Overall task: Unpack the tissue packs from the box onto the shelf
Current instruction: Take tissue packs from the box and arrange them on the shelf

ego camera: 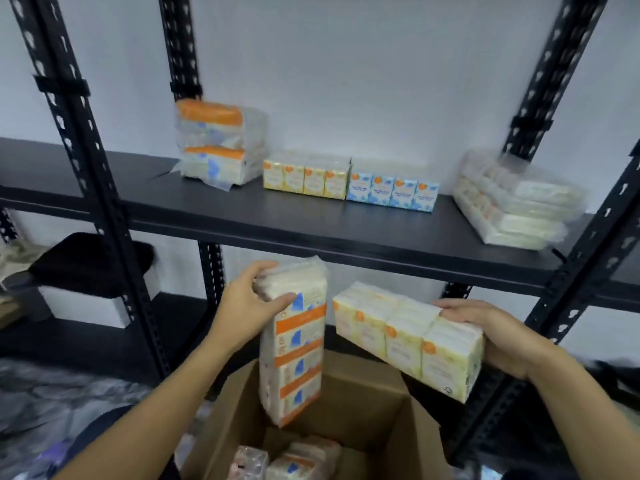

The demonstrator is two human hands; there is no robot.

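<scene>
Cardboard box [367, 403] sits open at the bottom centre of the frame, more packs lying inside. Above it, the left hand [247, 304] grips the top end of a tall orange-banded tissue pack [294, 344], held upright, fingers and thumb curled round it. The right hand [498, 336] clasps one end of a yellow multi-pack [408, 337], held level at centre right. On the dark shelf [311, 223] across the middle (blurred at its right end) stand other tissue packs: orange-topped, yellow and blue.
</scene>
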